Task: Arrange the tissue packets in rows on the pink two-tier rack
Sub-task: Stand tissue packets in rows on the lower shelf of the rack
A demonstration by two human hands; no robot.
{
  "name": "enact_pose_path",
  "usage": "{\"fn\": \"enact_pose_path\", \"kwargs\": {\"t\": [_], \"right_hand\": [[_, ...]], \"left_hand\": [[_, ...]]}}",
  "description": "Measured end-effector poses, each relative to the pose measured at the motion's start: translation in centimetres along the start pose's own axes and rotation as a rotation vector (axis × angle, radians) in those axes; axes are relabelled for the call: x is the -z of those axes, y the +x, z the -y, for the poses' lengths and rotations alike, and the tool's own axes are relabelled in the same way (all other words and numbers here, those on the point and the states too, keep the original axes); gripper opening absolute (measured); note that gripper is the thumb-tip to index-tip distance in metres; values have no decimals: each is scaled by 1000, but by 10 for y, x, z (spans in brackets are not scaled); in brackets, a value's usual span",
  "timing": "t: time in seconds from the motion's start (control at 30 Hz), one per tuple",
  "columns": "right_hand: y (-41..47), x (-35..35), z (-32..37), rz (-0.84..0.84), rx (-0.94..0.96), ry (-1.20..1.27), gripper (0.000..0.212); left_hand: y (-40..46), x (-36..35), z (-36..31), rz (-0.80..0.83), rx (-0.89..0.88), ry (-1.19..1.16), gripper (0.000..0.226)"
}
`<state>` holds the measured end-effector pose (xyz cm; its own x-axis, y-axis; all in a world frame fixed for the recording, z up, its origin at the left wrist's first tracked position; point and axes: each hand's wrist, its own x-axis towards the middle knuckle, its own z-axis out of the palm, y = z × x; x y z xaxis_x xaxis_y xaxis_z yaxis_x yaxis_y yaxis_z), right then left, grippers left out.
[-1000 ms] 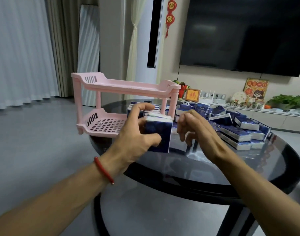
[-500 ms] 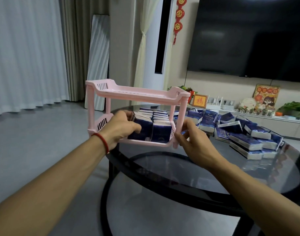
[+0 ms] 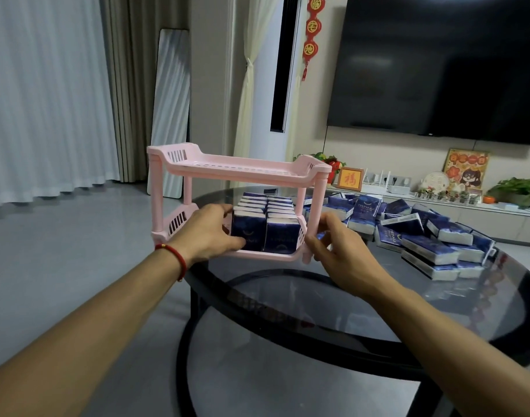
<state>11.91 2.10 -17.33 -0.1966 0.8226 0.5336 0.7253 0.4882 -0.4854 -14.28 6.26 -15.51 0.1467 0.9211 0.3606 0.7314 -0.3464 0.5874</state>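
The pink two-tier rack (image 3: 239, 171) stands at the near left edge of the round glass table (image 3: 363, 314). Its top tier is bare. On the lower tier, blue and white tissue packets (image 3: 280, 233) stand upright in two rows running front to back. My left hand (image 3: 208, 234) reaches into the lower tier from the left, thumb low on the front left packet's face and fingers over its top. My right hand (image 3: 337, 246) is curled around the rack's front right leg. A pile of loose tissue packets (image 3: 423, 239) lies on the table to the right.
The rack's left feet sit close to the table's rim. A long low cabinet (image 3: 498, 218) with frames, plants and small ornaments runs behind the table under a wall TV (image 3: 438, 64). Grey floor lies to the left.
My left hand has carried a packet from in front of the rack into the lower tier, at the front of the left row. My right hand moved onto the rack's front right leg.
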Motion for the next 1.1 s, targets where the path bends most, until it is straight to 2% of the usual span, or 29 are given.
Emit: {"fn": "enact_pose_path", "kwargs": {"t": [0.1,0.23,0.43,0.6,0.67,0.73,0.8,0.87,0.93,1.0,1.1], "right_hand": [[-1,0,1,6,-16,15,10],[-1,0,2,10,-35,19,12],[-1,1,4,19,-40,30,12],[-4,6,5,18,-25,62,14],[-7,13,-1,-53,-26,14,18],[-8,26,-13,-176,-53,-169,17],[-10,44,-29,-316,-151,-361,14],[-13,61,-40,-428,-348,-525,19],[-17,70,-48,-386,-585,-679,28],[-22,73,-53,-246,-744,-749,34],[-25,74,-54,-194,-768,-806,37]], "left_hand": [[6,-3,-1,94,9,-51,45],[11,-7,-3,73,-5,-28,37],[13,-8,-2,110,12,-62,37],[8,-1,-3,170,15,-114,47],[3,4,-4,183,34,-140,55],[-6,8,-6,160,37,-95,68],[-24,6,-12,30,15,52,76],[-47,-1,-24,-259,-160,210,65],[-68,-12,-38,-469,-465,289,43],[-78,-25,-50,-477,-656,263,31],[-79,-43,-70,-308,-741,121,27]]}}
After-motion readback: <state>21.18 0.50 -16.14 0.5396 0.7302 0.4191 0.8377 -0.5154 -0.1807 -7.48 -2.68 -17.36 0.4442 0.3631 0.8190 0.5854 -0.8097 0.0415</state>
